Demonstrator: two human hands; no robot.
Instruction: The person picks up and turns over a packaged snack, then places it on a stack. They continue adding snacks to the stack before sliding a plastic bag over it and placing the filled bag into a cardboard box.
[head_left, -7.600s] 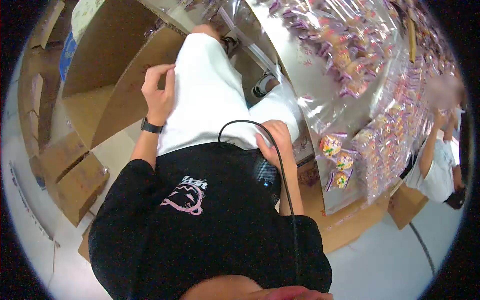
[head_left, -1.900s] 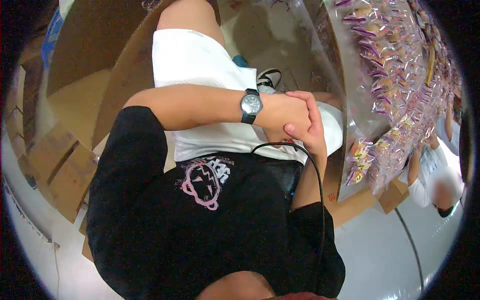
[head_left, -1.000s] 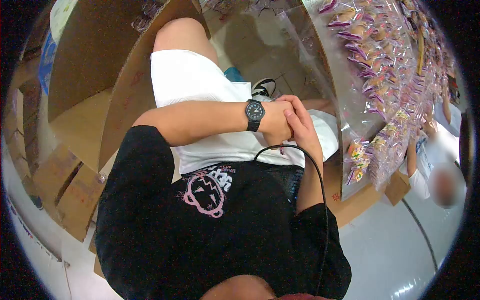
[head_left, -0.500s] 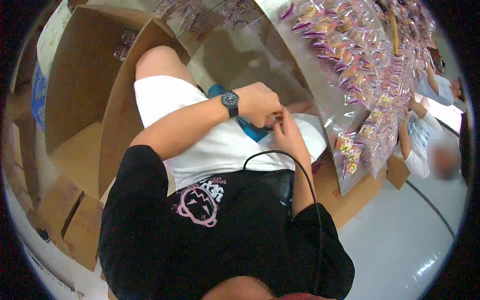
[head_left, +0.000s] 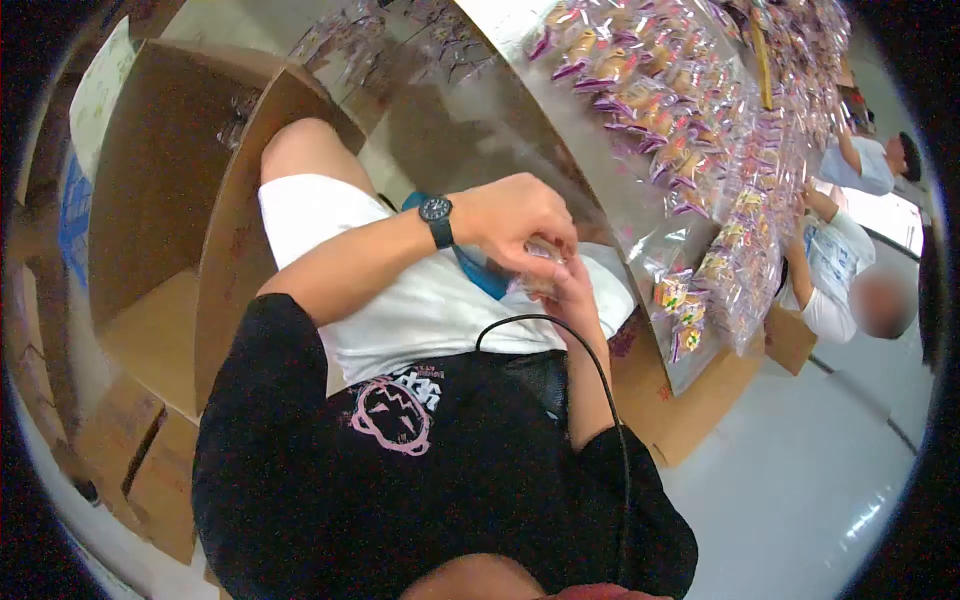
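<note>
A small clear-wrapped packet (head_left: 544, 252), its long axis unclear, lay at five o'clock from the left hand (head_left: 512, 212), whose fingers curled narrowly round it. The right hand (head_left: 575, 292) was just as near, touching from four o'clock; its hidden fingertips left its grip uncertain. Beyond, piled packets (head_left: 660, 120) lay toward one o'clock, an open carton (head_left: 150, 200) toward nine.

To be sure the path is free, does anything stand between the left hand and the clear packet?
Nothing visible: the left hand has its fingers on the packet, and the right hand is at its lower side.
</note>
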